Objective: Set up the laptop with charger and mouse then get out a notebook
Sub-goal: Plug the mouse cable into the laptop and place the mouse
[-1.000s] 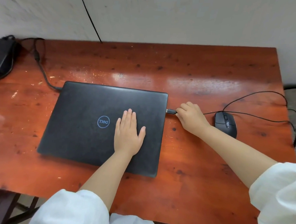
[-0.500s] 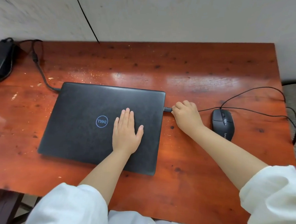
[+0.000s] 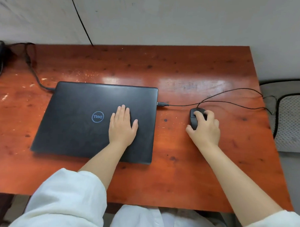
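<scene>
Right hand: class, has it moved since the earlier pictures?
Yes. The right hand left the plug at the laptop's edge and went right, onto the mouse.

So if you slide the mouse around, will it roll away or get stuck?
The mouse probably won't roll; it looks low and flat-bottomed under the right hand. It likely glides easily, since the table looks smooth and shiny. Its thin cable, plugged into the laptop, looks floppy with slack loops, so it shouldn't tug much.
</scene>
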A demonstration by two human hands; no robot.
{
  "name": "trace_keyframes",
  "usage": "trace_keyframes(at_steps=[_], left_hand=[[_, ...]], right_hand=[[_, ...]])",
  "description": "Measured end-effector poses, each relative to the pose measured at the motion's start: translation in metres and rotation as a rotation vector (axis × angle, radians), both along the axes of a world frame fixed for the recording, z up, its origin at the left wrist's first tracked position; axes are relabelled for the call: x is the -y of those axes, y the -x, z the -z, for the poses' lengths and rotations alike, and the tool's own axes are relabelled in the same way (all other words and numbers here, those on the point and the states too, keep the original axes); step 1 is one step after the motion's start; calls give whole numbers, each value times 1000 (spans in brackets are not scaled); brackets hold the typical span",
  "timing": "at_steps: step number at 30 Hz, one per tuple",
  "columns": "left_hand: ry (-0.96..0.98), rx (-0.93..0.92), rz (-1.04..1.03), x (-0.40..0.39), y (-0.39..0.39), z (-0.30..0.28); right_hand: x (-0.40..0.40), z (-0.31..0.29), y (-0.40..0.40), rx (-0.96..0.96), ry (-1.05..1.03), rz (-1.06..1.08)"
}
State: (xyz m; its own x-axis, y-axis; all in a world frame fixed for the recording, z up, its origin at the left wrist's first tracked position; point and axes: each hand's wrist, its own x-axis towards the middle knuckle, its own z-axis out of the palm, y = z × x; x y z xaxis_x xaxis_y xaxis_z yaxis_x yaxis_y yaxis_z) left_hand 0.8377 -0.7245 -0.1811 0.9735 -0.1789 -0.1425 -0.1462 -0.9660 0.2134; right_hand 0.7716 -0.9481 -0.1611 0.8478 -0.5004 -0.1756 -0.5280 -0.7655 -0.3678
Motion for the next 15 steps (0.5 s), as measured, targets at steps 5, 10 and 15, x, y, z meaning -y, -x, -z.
trace_keyframes(at_steps=[5, 10, 15], left_hand=[[-26, -26, 47, -9, 22, -3], [-32, -4, 35, -17, 64, -1], [-25, 21, 72, -39, 111, -7]], right_hand=[[-52, 11, 43, -21, -16, -32], [-58, 8, 60, -54, 25, -78], [-76, -7, 98, -49, 133, -158]])
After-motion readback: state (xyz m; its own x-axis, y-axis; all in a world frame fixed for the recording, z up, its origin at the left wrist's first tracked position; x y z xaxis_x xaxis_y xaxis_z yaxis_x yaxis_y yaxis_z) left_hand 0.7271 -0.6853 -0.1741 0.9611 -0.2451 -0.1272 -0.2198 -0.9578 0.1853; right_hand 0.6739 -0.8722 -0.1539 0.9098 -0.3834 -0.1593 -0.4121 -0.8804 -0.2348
